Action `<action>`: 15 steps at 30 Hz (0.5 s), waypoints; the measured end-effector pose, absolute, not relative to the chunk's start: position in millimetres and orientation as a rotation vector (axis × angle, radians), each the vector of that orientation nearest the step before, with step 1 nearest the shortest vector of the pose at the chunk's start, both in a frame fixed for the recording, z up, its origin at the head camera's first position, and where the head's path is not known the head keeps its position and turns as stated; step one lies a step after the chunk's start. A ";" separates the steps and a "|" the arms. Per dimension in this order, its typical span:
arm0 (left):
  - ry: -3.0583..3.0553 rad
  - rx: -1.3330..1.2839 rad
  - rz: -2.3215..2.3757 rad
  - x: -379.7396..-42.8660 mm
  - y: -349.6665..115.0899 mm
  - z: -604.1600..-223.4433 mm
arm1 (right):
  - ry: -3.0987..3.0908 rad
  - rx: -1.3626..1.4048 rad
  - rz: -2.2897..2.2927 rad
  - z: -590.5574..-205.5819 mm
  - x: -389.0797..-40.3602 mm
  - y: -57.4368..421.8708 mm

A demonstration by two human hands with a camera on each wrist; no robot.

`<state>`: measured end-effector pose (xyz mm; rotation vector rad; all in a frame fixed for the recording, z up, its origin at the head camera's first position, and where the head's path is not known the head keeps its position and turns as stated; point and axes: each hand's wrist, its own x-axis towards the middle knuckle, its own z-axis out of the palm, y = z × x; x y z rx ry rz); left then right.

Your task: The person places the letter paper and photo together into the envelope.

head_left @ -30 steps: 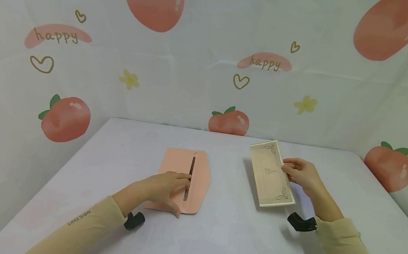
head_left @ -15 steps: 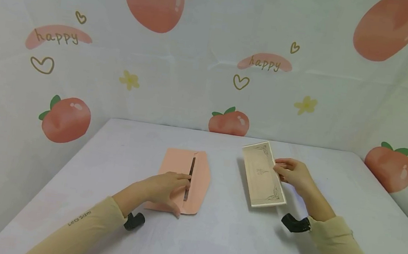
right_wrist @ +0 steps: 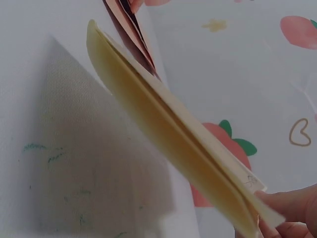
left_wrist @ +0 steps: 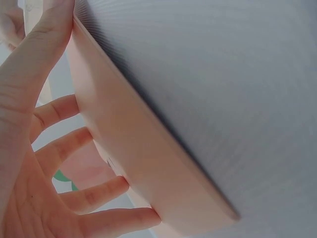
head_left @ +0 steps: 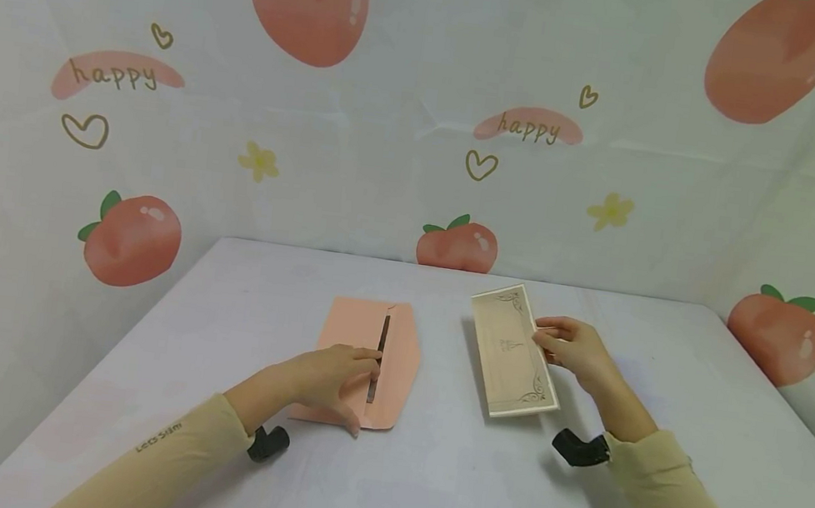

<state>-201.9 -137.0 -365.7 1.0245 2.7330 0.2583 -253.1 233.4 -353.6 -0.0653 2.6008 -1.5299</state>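
Cream oblong paper card (head_left: 511, 354) shifts left, right grip (head_left: 576, 353) pinching right edge; likely light, bendy; hold edges. Left grip (head_left: 328, 372) spread on flat pink paper envelope (head_left: 354, 322).

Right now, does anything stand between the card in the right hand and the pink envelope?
Nothing visible stands between the cream card and the pink envelope; only tabletop shows there. On the envelope itself, the left hand partly covers the dark strip.

Peach-printed white backdrop (head_left: 377, 125) behind table (head_left: 441, 492)
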 end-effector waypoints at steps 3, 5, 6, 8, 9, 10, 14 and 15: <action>2.730 1.012 0.262 -201.4 -136.8 -365.7 | 2.603 -0.079 -1.536 -354.8 -254.0 231.4; 2.730 1.014 0.257 -201.4 -136.8 -365.9 | 2.603 -0.089 -1.545 -354.9 -254.4 229.5; 2.732 1.015 0.254 -201.7 -136.8 -366.0 | 2.601 -0.096 -1.551 -354.9 -254.4 228.5; 2.733 1.016 0.249 -201.8 -136.9 -366.2 | 2.592 -0.101 -1.562 -354.4 -254.3 225.9; 2.734 1.017 0.245 -202.0 -136.9 -366.3 | 2.588 -0.106 -1.567 -354.0 -254.2 224.7; 2.734 1.018 0.244 -202.2 -136.9 -366.4 | 2.583 -0.110 -1.571 -353.6 -254.0 223.6; 2.734 1.020 0.243 -202.5 -137.0 -366.4 | 2.565 -0.111 -1.574 -351.9 -253.4 220.2; 2.734 1.023 0.242 -202.5 -136.9 -366.2 | 2.562 -0.111 -1.572 -351.7 -253.5 219.6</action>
